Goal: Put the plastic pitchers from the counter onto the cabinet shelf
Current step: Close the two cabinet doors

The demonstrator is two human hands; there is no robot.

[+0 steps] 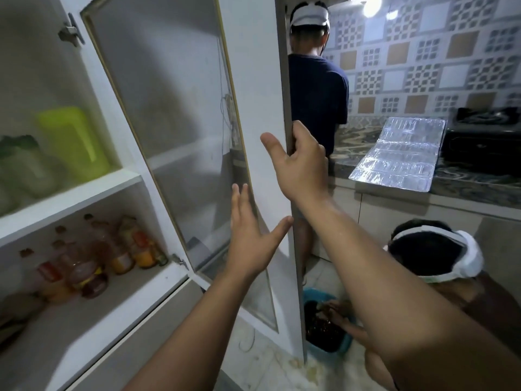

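A lime-green plastic pitcher [74, 142] stands on the upper cabinet shelf [70, 193] at the left, with a pale translucent pitcher with a dark green lid [24, 165] beside it. The white glass-panelled cabinet door [253, 80] stands open in the middle. My right hand [300, 162] grips the door's outer edge, fingers wrapped behind it and thumb on the front. My left hand [253, 238] lies flat and open against the door's face lower down, holding nothing.
Several bottles [93, 258] stand on the lower shelf. One person in a dark shirt [317, 94] stands behind the door at the counter [465, 182]; another [434, 255] crouches at the right over a blue basin [329, 334]. A foil sheet [400, 153] and a stove [485, 136] are on the counter.
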